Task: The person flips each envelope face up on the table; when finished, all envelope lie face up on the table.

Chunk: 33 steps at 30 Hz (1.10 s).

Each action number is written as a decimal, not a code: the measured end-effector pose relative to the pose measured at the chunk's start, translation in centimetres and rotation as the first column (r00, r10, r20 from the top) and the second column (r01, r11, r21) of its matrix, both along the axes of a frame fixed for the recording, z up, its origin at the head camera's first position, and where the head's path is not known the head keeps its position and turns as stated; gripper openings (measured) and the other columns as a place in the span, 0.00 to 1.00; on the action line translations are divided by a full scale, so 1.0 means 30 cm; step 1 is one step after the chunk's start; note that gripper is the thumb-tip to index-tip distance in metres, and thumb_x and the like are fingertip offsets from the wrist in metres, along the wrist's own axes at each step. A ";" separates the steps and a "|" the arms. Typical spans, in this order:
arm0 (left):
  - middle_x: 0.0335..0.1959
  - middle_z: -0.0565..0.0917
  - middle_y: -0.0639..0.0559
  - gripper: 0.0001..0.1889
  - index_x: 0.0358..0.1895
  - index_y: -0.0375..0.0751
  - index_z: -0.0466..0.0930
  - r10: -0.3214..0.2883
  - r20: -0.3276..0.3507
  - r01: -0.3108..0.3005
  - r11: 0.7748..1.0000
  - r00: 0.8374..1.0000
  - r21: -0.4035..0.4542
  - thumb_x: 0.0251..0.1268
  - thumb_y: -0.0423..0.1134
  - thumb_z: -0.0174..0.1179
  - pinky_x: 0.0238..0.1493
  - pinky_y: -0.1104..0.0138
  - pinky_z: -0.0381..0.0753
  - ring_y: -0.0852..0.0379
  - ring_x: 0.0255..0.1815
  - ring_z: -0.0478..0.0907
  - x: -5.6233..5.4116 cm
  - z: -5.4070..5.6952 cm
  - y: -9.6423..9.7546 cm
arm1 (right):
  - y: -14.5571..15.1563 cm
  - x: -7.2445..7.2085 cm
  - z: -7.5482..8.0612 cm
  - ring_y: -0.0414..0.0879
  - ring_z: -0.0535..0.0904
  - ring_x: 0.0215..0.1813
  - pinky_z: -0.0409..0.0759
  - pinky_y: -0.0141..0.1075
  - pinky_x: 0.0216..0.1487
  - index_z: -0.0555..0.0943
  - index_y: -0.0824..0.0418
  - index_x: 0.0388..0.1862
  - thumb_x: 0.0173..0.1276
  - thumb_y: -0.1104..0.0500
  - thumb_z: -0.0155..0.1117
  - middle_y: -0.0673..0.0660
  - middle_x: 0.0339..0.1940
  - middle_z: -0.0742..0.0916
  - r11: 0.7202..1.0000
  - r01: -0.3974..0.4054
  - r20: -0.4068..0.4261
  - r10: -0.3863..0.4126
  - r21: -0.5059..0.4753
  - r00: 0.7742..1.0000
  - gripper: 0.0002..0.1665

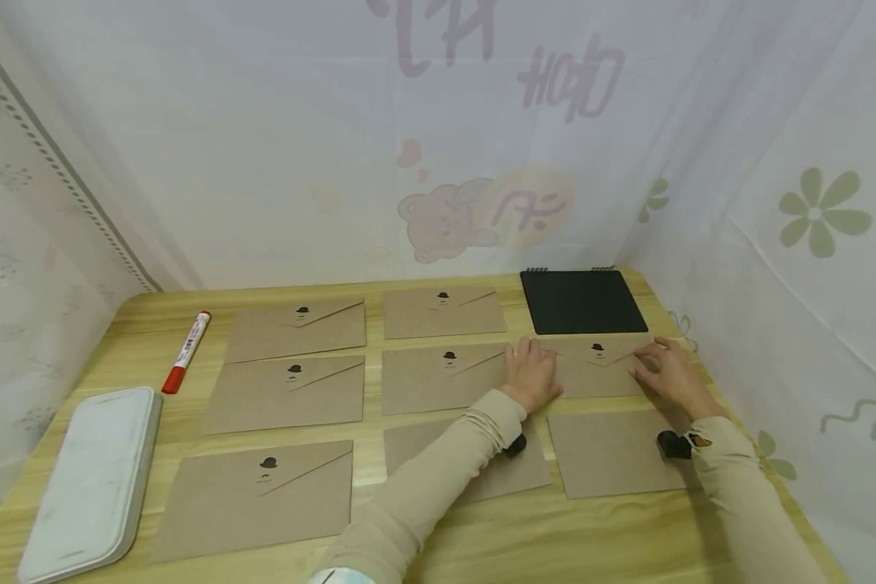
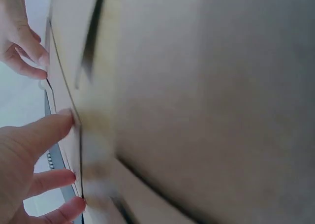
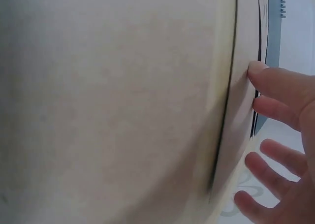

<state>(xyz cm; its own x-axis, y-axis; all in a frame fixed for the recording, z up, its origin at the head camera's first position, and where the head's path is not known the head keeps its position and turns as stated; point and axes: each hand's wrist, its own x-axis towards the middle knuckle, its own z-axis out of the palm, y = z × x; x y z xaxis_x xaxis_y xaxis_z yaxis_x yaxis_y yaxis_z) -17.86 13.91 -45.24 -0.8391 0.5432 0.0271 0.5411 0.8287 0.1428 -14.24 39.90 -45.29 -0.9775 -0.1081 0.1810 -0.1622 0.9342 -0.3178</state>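
A brown kraft envelope [image 1: 591, 383] with a printed black hat lies flap up between my two hands, at the right of the middle row. My left hand [image 1: 531, 377] rests at its left side, fingers spread; in the left wrist view, the thumb [image 2: 61, 123] touches the envelope near an edge. At the opposite side is my right hand [image 1: 673, 380], thumb and index finger on the envelope by the flap's edge. In the right wrist view that thumb [image 3: 258, 71] and index finger stand slightly apart, the other fingers loosely spread.
More brown envelopes lie in rows, including one [image 1: 263, 499] at front left and a plain-faced one [image 1: 606, 454] below my right hand. A black spiral notebook [image 1: 584, 302] lies behind. A red marker [image 1: 188, 353] and a white box-like case [image 1: 91, 478] are at left.
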 end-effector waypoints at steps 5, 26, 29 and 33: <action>0.49 0.72 0.53 0.26 0.54 0.52 0.75 0.002 0.069 -0.007 0.996 0.998 0.085 0.53 0.57 0.64 0.51 0.57 0.58 0.55 0.53 0.61 0.016 0.029 -0.009 | 0.000 0.038 0.021 0.76 0.64 0.54 0.62 0.66 0.49 0.79 0.76 0.42 0.57 0.63 0.68 0.82 0.53 0.70 0.999 0.006 -0.060 -0.009 -0.037 0.998 0.18; 0.62 0.66 0.49 0.32 0.53 0.57 0.76 -0.297 0.103 0.297 0.955 0.949 0.016 0.39 0.61 0.71 0.59 0.50 0.62 0.53 0.64 0.60 0.358 0.093 -0.111 | -0.025 0.387 0.089 0.64 0.79 0.38 0.77 0.56 0.34 0.79 0.71 0.42 0.51 0.66 0.72 0.70 0.42 0.82 0.998 -0.019 -0.003 0.019 -0.059 1.000 0.20; 0.60 0.66 0.50 0.36 0.50 0.57 0.77 -0.320 0.048 0.319 0.947 0.946 0.025 0.30 0.66 0.71 0.56 0.54 0.63 0.54 0.61 0.60 0.383 0.054 -0.103 | -0.039 0.414 0.081 0.63 0.79 0.39 0.76 0.55 0.37 0.80 0.71 0.42 0.50 0.65 0.73 0.69 0.41 0.82 0.998 -0.027 0.031 0.029 -0.056 0.999 0.20; 0.53 0.69 0.54 0.38 0.47 0.58 0.77 -0.326 0.000 0.325 0.945 0.946 0.027 0.22 0.69 0.71 0.54 0.56 0.62 0.56 0.54 0.61 0.395 0.021 -0.096 | -0.054 0.443 0.066 0.61 0.79 0.39 0.77 0.51 0.37 0.81 0.70 0.41 0.49 0.65 0.74 0.65 0.39 0.83 0.998 -0.025 0.029 0.027 -0.066 0.999 0.20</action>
<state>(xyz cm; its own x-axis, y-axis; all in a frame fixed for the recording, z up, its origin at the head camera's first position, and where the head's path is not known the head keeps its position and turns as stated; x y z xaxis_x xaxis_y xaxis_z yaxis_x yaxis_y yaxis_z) -6.02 11.01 -44.60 -0.6169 0.7859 0.0415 0.7800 0.6036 0.1650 -0.94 38.29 -43.31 -0.9797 -0.1222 0.1589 -0.1753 0.9070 -0.3829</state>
